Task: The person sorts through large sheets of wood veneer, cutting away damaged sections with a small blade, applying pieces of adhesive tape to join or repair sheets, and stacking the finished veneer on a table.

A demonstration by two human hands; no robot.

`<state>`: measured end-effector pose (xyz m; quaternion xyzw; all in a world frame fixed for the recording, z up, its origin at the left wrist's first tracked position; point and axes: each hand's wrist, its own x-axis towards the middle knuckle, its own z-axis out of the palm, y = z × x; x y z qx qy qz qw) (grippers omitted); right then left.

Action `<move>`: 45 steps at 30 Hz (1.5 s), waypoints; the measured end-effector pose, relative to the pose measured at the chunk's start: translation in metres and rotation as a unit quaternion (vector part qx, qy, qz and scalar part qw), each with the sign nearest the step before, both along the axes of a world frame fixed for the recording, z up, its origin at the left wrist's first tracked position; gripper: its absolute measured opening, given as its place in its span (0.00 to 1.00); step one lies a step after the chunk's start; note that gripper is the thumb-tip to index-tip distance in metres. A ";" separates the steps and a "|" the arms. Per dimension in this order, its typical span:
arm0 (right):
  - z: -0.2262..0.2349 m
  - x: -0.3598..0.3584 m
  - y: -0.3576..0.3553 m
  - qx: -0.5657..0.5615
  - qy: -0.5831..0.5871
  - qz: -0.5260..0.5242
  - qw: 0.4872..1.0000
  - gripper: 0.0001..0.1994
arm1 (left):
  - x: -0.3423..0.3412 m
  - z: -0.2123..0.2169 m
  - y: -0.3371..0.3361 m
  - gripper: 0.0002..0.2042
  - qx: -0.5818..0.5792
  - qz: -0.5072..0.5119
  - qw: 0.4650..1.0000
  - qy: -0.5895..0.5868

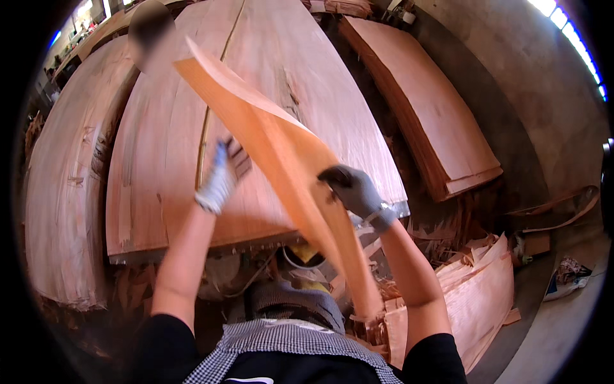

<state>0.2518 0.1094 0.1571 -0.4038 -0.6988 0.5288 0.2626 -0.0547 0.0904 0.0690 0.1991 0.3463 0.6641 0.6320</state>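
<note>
A long, thin strip of orange-brown wood veneer (272, 137) slants across the middle, twisted along its length. Its far end rises over a wide stack of pale pink veneer sheets (163, 173), while its near end hangs past the stack's front edge. My right hand (358, 191), in a grey glove with dark fingertips, grips the strip's right edge. To the left of the strip, my left hand (224, 174) wears a whitish glove with blue on it. Its fingers are stretched out and slightly blurred, holding nothing, close to the strip's left edge.
Another veneer stack (70, 173) stands at the left, and a narrower one (425, 102) at the right by the wall. Curved veneer offcuts (480, 294) are heaped at the lower right. A bucket (302, 257) sits below the stack's front edge. Another person (150, 32) is at the far left.
</note>
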 end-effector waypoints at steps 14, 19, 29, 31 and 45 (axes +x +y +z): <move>-0.085 -0.009 0.272 -0.035 -0.023 -0.137 0.990 0.33 | 0.040 -0.152 0.063 0.21 -0.145 0.120 0.938 0.290; -0.162 0.049 0.207 -0.248 -0.134 -0.052 0.958 0.22 | -0.021 -0.166 0.079 0.22 -0.198 0.138 0.921 0.307; -0.157 0.043 0.095 -0.114 -0.200 -0.051 0.972 0.16 | -0.033 -0.157 0.105 0.27 -0.216 0.117 0.827 0.506; -0.166 0.044 0.082 -0.130 -0.163 -0.082 0.975 0.14 | -0.060 -0.180 0.101 0.28 -0.200 0.135 0.803 0.545; -0.215 0.066 0.062 -0.152 -0.343 -0.194 0.907 0.18 | -0.043 -0.169 0.109 0.36 -0.133 0.068 0.765 0.626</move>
